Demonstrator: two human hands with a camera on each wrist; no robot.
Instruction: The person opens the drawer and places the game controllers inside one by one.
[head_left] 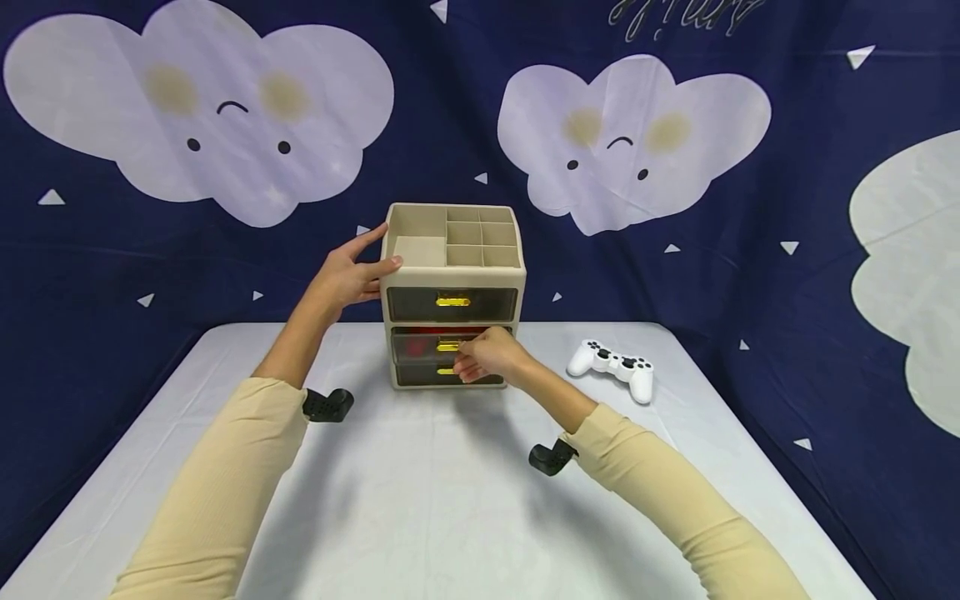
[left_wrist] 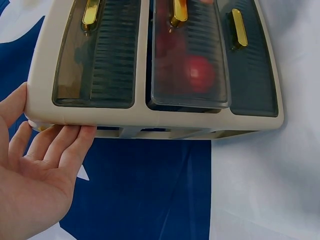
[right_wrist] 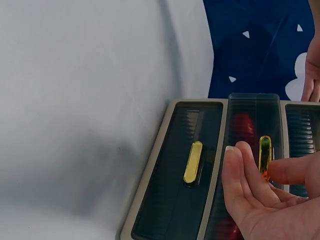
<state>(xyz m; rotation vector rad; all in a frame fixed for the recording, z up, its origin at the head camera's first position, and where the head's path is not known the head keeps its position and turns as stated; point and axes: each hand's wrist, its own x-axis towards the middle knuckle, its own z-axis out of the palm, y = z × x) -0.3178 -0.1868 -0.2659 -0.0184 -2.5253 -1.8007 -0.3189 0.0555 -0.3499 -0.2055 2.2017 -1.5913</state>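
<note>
A cream drawer organizer (head_left: pixel 457 277) with dark see-through drawers stands on the table. My left hand (head_left: pixel 343 273) grips its upper left side, thumb over the top rim and fingers along the side wall. With thumb and fingers, my right hand (head_left: pixel 491 353) pinches the gold handle (right_wrist: pixel 265 152) of the middle drawer (left_wrist: pixel 165 90). That drawer sticks out slightly from the frame. Through its clear front a round red object (left_wrist: pixel 200 73) shows, with more red beside it; their kind cannot be told. The top drawer (head_left: pixel 408 305) and bottom drawer (right_wrist: pixel 172 200) are closed.
A white game controller (head_left: pixel 611 367) lies on the white-covered table (head_left: pixel 420 500), right of the organizer. Open compartments (head_left: pixel 483 233) form the organizer's top. Behind hangs a dark blue cloth (head_left: pixel 450 100) printed with clouds. Both wrists wear black cameras (head_left: pixel 328 406).
</note>
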